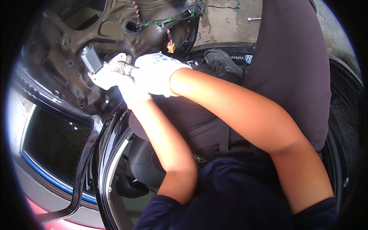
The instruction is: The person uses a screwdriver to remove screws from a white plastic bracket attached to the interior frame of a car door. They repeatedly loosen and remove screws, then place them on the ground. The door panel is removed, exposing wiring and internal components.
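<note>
Both my hands wear white knitted gloves, washed out by bright light. My left hand is closed round a small electric motor, whose grey can-shaped body sticks out to the upper left. Pale glare blurs the motor's housing into the glove. Close against it, my right hand is closed, with a thin metal rod showing between the hands; its far end is hidden in the fingers. Behind them stands a bare dark door shell with its trim off. A yellow connector hangs from its wiring.
A taped wiring harness crosses the door shell. The window frame reaches down the left side. My shoe rests by the dark door sill. A spanner lies on the concrete floor, and a dark seat is below my left arm.
</note>
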Tool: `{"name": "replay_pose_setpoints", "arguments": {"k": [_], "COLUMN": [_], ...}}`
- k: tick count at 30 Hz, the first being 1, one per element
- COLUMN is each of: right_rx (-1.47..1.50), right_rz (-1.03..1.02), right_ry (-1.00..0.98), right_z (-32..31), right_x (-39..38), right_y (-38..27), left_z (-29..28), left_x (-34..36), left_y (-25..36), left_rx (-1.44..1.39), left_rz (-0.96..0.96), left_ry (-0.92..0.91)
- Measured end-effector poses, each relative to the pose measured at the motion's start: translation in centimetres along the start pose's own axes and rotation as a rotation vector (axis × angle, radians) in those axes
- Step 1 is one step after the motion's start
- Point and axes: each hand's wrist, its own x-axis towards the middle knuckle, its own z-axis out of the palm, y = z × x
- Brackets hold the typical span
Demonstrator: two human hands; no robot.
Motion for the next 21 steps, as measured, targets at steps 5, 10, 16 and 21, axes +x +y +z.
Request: {"name": "replay_pose_setpoints", "arguments": {"k": [5,10,16,21], "right_rx": [-0.035,-0.083,-0.016,0.0], "right_rz": [0.104,0.077,0.118,0.144], "right_ry": [-0.079,-0.077,-0.08,-0.092], "right_z": [-0.5,-1.4,-2.0,-2.1], "right_x": [0.9,0.2,0.6,1.1], "right_y": [0.0,0.0,1.3,1.8], "left_z": [-0.5,0.1,1.2,2.4], "left_x": [-0.5,-0.8,-2.7,-3.2], "left_y": [0.2,0.5,2.0,1.6], "left_rx": [-0.055,-0.131,-0.338,-0.4], "left_rz": [-0.058,-0.035,-0.179,-0.096], "left_ry": [0.06,0.015,-0.05,0.109]}}
